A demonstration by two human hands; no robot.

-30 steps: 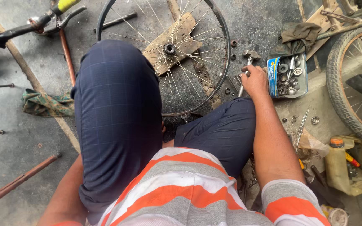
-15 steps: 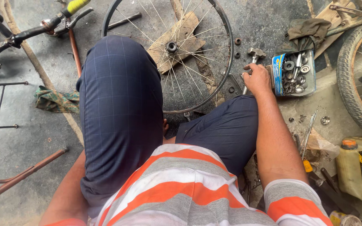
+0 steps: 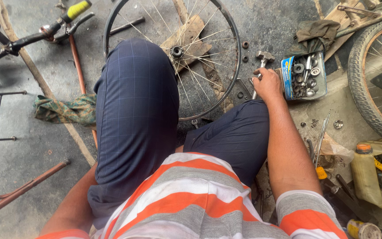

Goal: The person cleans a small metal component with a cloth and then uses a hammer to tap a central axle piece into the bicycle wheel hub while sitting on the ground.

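While my left arm runs down out of view at the bottom left corner, so I cannot tell that hand's state, the bare spoked wheel (image 3: 173,57) lies flat on the floor ahead of my knees, untouched. Farther right, my right hand (image 3: 268,84) is closed around a metal hammer (image 3: 261,62), just beside the tin of small parts (image 3: 303,76); judging by the scattered nuts, the hub work looks unfinished.

Soft even daylight, bright floor (image 3: 18,146), faint diffuse shadows under the wheel (image 3: 208,53), no glare, sharp centre, slight wide-angle stretch at the edges
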